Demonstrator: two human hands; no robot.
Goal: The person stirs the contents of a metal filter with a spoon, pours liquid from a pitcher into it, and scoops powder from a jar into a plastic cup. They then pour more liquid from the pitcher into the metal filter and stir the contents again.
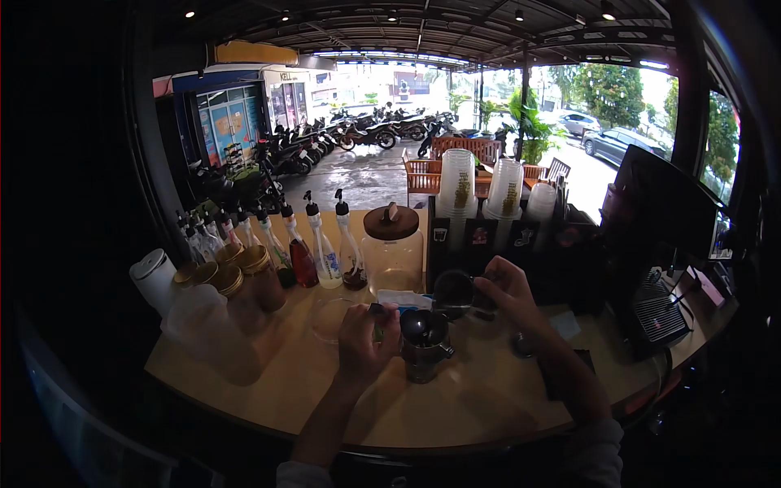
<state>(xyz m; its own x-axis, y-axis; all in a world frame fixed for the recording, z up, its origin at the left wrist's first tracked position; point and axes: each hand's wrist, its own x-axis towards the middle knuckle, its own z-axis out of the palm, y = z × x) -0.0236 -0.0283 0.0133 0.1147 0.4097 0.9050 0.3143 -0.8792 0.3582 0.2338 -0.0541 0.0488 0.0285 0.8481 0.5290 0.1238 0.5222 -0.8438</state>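
"Pitcher position, worktop scene?"

"Upright, just right of the left hand, the nearer of the 2. Its long axis runs up and down, and a rounded dark piece shows at its mouth."

"And the left hand's grip?"

"Fingers curled inward; what they hold, if anything, I cannot tell."

"Right hand?"

"Partly closed on a see-through jug, which lies to that hand's left, above and beside the pitcher's rim. Its contents are too dim to read."

"Other containers?"

"A wood-lidded jar stands beyond the hands, beside pump-topped bottles. 1 bottle holds red liquid; another shows a dark layer low down. Right of the jar rise 3 stacks of clear plastic cups. At the worktop's left, gold-rimmed containers cluster near a pale tumbler, contents unclear."
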